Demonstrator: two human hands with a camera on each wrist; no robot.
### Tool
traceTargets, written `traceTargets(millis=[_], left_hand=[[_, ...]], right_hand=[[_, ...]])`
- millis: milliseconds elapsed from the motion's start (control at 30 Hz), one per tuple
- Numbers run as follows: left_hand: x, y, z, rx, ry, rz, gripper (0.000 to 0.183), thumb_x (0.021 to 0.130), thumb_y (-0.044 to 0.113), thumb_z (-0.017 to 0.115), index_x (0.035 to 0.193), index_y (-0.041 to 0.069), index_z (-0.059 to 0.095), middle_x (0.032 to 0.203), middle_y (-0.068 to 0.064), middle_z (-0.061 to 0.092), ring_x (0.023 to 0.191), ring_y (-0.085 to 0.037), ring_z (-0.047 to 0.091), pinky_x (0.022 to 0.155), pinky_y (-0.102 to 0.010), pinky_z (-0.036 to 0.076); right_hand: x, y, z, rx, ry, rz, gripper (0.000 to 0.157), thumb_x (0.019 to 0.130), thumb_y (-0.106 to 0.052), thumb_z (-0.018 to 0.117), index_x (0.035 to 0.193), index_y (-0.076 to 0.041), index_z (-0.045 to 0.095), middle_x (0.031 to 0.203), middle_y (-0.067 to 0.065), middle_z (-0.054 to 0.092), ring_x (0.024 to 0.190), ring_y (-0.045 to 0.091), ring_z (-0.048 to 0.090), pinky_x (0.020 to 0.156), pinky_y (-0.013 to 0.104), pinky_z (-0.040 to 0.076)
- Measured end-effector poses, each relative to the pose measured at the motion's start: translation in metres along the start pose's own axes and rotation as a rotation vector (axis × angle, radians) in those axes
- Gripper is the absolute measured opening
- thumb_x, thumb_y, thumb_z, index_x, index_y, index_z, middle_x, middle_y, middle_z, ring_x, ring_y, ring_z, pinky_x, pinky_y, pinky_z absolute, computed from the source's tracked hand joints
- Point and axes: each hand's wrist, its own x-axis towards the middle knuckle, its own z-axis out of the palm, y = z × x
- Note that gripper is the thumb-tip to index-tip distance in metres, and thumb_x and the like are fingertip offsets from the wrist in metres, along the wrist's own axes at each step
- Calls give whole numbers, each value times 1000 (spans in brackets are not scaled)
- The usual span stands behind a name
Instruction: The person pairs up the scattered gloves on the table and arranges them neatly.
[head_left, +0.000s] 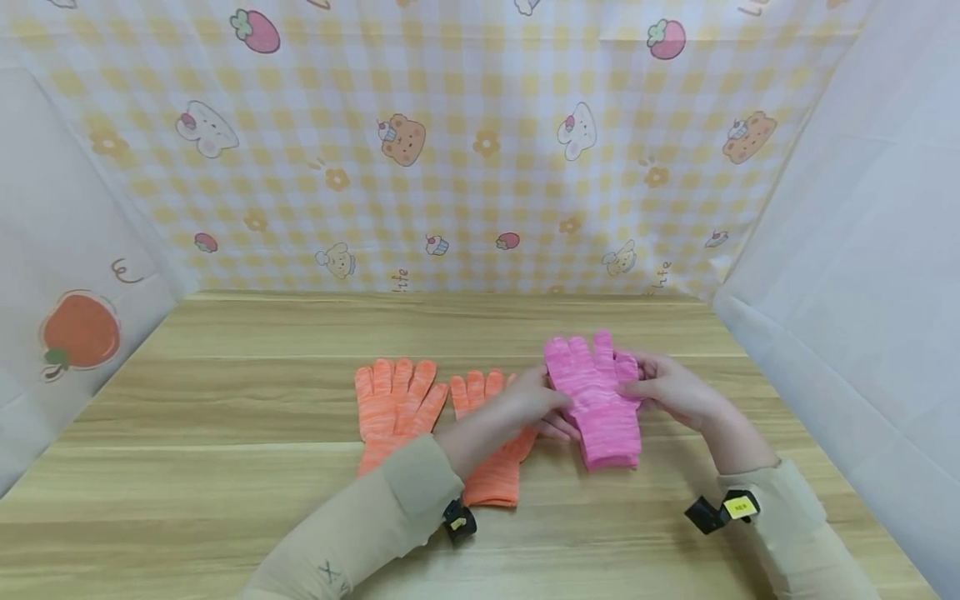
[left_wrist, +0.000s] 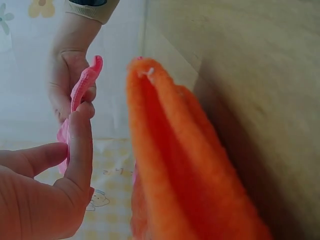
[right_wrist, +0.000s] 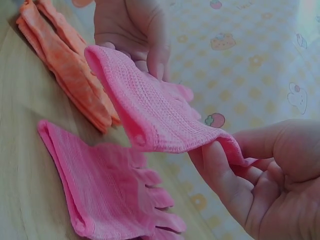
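Both hands hold a pink knitted glove [head_left: 596,400] just above the table, its fingers pointing away and its cuff toward me. My left hand [head_left: 536,404] pinches one side edge between thumb and fingers. At the opposite edge, by the glove's thumb, my right hand [head_left: 671,392] grips it, seen closer in the right wrist view. Below the raised glove a second pink glove [right_wrist: 100,185] lies flat on the table; in the head view it is hidden. Under my left forearm lies an orange glove [head_left: 491,479], partly covered.
Another orange glove [head_left: 393,404] lies to the left, its cuff behind the left sleeve [head_left: 375,525]. The wooden table [head_left: 225,467] meets a yellow checked cloth [head_left: 465,200] at the back and pale cloth walls at both sides. A near orange glove [left_wrist: 170,150] fills much of the left wrist view.
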Motion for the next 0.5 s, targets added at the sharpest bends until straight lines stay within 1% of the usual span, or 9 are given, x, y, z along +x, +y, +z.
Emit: traceTargets(millis=[100,300,433,500], left_hand=[[3,-2,1,17,-6,-18,29,90,-6,56,117,2,50,77,-22,67,69,-37,69,63,-41,57],[11,-7,2,12,-20,-50,26,89,-8,54,113,2,50,77,-24,67,68,-38,69,62,-42,57],[13,-9,2,43,-28,-61,26,89,-7,54,113,2,50,78,-23,66,67,-38,69,61,-41,57],[14,-10,2,76,-28,-66,24,89,-6,55,112,2,51,78,-22,66,67,-37,69,60,-40,57]], right_hand=[[0,3,-2,9,-1,7,71,90,2,59,146,14,16,103,9,63,85,16,64,74,32,55],[0,8,-5,12,13,31,73,90,2,58,146,15,13,103,8,63,85,15,63,75,31,55],[2,12,-7,16,16,59,73,90,3,58,146,15,12,101,9,62,84,15,63,76,32,55],[4,15,-8,17,13,73,73,90,3,58,146,14,12,100,10,62,83,16,64,76,33,55]])
